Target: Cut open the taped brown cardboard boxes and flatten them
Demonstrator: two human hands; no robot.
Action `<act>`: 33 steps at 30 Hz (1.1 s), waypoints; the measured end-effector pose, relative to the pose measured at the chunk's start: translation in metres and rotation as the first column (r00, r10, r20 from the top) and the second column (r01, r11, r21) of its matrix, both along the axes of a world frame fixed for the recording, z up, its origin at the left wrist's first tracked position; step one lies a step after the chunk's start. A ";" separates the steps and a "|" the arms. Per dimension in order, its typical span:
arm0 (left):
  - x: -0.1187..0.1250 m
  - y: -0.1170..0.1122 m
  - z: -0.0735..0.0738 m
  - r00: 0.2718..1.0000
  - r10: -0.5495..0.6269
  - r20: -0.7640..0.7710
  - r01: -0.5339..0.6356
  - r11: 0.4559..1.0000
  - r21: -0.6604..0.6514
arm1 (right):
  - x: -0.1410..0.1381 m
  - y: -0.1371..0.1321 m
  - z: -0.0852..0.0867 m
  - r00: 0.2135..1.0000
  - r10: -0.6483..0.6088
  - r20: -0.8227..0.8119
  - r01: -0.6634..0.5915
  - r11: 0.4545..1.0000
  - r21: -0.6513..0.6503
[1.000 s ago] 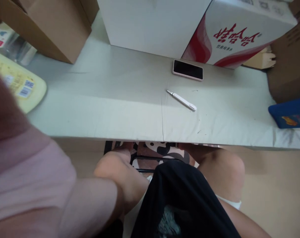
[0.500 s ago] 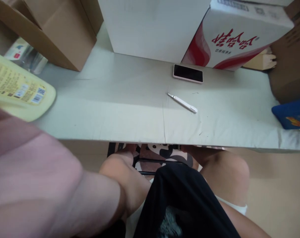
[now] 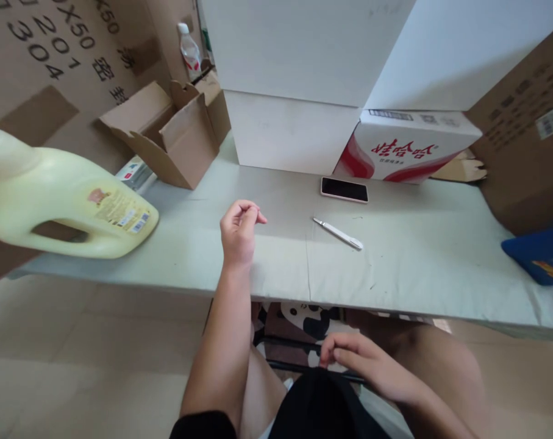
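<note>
My left hand is held over the left-middle part of the cloth-covered table, with its fingers curled and the thumb pressed against them. Whatever may be between those fingertips is hidden. To its right lies a slim white-handled craft knife, its metal tip pointing up and left; neither hand touches it. Behind the knife a phone rests with its dark screen up. Below the table edge, over my lap, is my right hand, loosely bent, with a gap between thumb and fingers and nothing seen in it.
A large yellow jug lies at the left, near an opened cardboard box. White boxes and a red-and-white carton line the back. At the right edge is a blue package. A panda-print stool stands below.
The view has tilted up and shows more of the back. A blurred pinkish shape close to the camera at left is gone. Both my hands have come into view. Knife and phone stay put.
</note>
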State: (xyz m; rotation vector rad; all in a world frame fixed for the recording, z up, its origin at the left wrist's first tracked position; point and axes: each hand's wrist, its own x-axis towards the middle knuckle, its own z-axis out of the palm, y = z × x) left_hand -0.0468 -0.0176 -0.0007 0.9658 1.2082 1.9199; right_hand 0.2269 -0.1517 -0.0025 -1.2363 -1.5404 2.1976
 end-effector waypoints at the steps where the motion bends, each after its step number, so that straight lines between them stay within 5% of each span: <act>1: -0.001 0.000 -0.002 1.000 0.000 -0.003 0.000 1.000 -0.010 | 0.000 0.003 0.002 0.999 -0.029 0.019 0.029 1.000 -0.006; 4: -0.004 -0.001 -0.004 1.000 0.007 0.000 -0.007 0.998 -0.060 | -0.002 0.016 0.007 0.992 -0.106 0.065 0.107 0.994 -0.013; 8: -0.015 -0.001 -0.008 1.000 -0.005 -0.016 0.003 0.993 -0.122 | -0.026 0.049 0.013 0.997 -0.059 0.052 0.055 0.995 0.086; 13: -0.038 -0.001 -0.011 0.994 0.104 0.034 -0.097 0.983 -0.155 | -0.109 0.124 0.013 1.000 0.005 0.025 -0.015 0.917 0.398; 18: -0.060 -0.002 -0.009 0.970 0.220 0.101 -0.204 0.968 -0.147 | -0.233 0.197 0.032 0.991 0.022 0.131 -0.114 0.639 0.761; 22: -0.073 -0.004 -0.010 0.945 0.318 0.077 -0.298 0.934 -0.199 | -0.316 0.227 0.062 0.954 0.040 0.296 -0.292 0.340 0.894; 24: -0.076 -0.005 -0.011 0.929 0.360 0.086 -0.335 0.916 -0.219 | -0.345 0.235 0.072 0.912 -0.014 0.409 -0.393 0.254 0.884; 28: -0.075 -0.006 -0.009 0.930 0.355 0.091 -0.326 0.916 -0.234 | -0.371 0.244 0.077 0.850 -0.107 0.516 -0.462 0.318 0.828; 31: -0.071 -0.006 -0.009 0.933 0.353 0.071 -0.330 0.917 -0.225 | -0.366 0.246 0.073 0.883 -0.137 0.448 -0.385 0.334 0.860; 33: -0.069 -0.006 -0.009 0.894 0.446 0.039 -0.433 0.884 -0.176 | -0.352 0.244 0.068 0.913 -0.149 0.379 -0.316 0.330 0.890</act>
